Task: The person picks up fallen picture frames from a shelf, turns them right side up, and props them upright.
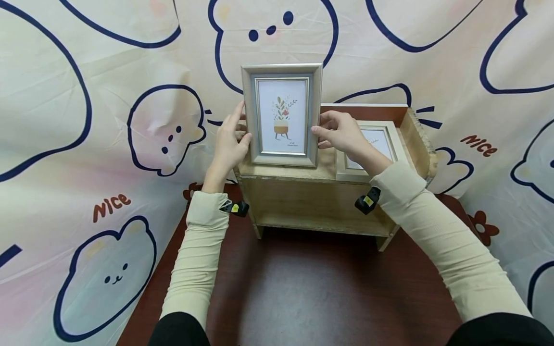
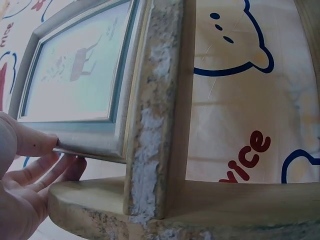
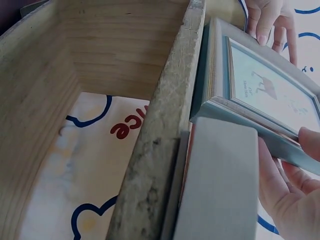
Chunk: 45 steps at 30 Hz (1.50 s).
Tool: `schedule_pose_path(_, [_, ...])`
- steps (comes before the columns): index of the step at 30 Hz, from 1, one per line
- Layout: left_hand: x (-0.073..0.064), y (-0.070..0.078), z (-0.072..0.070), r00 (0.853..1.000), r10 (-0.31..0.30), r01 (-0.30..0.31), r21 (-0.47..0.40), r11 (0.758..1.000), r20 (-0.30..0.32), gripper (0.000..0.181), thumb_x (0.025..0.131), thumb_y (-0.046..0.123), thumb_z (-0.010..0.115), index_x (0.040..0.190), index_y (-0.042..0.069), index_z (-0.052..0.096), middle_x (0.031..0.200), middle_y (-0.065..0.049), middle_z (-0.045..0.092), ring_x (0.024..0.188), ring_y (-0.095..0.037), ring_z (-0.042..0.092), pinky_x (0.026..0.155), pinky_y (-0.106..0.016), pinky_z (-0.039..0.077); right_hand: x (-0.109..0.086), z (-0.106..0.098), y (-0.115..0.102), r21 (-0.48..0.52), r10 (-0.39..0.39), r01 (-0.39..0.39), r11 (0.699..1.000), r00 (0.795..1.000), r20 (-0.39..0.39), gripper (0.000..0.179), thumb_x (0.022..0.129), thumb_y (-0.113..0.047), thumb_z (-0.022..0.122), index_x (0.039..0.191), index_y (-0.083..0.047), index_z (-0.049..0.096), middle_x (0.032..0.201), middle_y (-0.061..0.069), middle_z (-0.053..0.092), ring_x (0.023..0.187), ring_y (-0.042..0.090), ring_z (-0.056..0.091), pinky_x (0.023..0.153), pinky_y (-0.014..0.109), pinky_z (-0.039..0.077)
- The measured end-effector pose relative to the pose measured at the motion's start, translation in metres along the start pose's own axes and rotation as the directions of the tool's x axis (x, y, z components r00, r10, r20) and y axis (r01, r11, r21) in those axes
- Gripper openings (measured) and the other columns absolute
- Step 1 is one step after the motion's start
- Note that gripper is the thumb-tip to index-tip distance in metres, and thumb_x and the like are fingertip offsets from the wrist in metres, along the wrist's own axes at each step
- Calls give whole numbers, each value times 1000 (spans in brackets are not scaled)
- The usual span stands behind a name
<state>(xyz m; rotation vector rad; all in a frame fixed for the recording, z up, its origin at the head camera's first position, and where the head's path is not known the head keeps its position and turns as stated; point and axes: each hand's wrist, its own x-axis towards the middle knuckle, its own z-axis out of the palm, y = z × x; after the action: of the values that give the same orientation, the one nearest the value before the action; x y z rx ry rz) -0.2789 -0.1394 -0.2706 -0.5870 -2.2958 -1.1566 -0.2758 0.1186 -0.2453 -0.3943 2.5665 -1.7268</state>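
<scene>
A silver-beige picture frame (image 1: 281,115) with a potted-plant print stands upright on the left part of a wooden shelf unit's top (image 1: 326,168). My left hand (image 1: 229,144) holds it by its left side. In the left wrist view, the thumb (image 2: 37,142) lies at the frame's edge with the other fingers behind. At the opposite side my right hand (image 1: 342,134) pinches the edge, thumb on the front and fingers behind. The frame's lower edge sits close to the board in the left wrist view.
A second, paler picture frame (image 1: 400,137) leans on the shelf's right part, partly covered by my right forearm. The unit has a raised right side panel (image 1: 417,139) and stands on a dark red-brown table (image 1: 311,288). Behind hangs a cartoon-printed cloth (image 1: 173,62).
</scene>
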Motion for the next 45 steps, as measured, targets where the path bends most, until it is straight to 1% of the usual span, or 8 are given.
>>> schedule_pose_path(9, [-11,16,10,974,141,-142,3,990,-176,55,80,-3,57,132,-4,41,116,-22,49,100,-30,51,77,-38,49,-19,-10,5,-29,-30,29,999,999,-29,44,88,-20,59,125,2,48,114,19,57,97,34,59,73,32,52])
schedule_pose_path(15, [-21,37,15,951,216,-234,-59,970,-223,39,80,-3,59,117,-8,51,97,-21,55,88,-28,53,69,-37,48,-44,-23,5,-45,-64,60,997,995,-78,41,88,-24,60,119,1,52,107,20,60,87,23,63,72,30,52])
schedule_pose_path(24, [-40,70,29,945,291,-322,-255,912,-150,34,78,-5,60,111,-9,52,76,-16,56,68,-21,56,62,-28,49,-91,-41,7,-37,-163,159,987,977,-137,25,87,-18,62,97,4,58,88,16,63,75,17,63,66,29,53])
schedule_pose_path(31, [-53,85,42,933,353,-355,-338,872,-71,39,79,-4,60,116,-9,49,79,-15,58,69,-21,57,63,-27,49,-124,-53,11,-81,-131,119,990,977,-168,29,88,-22,60,101,4,58,86,5,66,75,18,65,66,28,53])
schedule_pose_path(35, [-56,89,50,934,355,-343,-354,870,-31,40,79,-3,60,117,-8,49,79,-14,59,69,-20,58,62,-29,50,-136,-58,16,-108,-113,95,990,977,-180,29,89,-20,58,103,5,57,87,8,66,75,19,65,64,26,52])
schedule_pose_path(38, [-56,93,58,948,319,-300,-337,892,1,41,79,0,62,117,-7,49,79,-13,62,69,-18,59,61,-29,50,-140,-64,19,-137,-92,65,988,975,-201,30,89,-20,59,105,5,57,86,9,66,73,18,65,62,26,52])
schedule_pose_path(43, [-51,101,69,984,154,-129,-243,961,86,46,80,13,66,120,-5,51,80,-12,66,68,-16,62,62,-26,50,-134,-78,24,-193,-31,-14,981,973,-228,38,88,-24,60,113,5,56,84,10,66,68,14,64,58,27,52])
schedule_pose_path(45, [-46,104,73,989,69,-44,-186,982,131,50,80,20,67,122,-3,51,82,-12,67,70,-15,63,64,-25,50,-129,-85,25,-209,-5,-43,977,975,-223,42,88,-26,60,115,5,54,86,13,65,66,13,64,57,27,52])
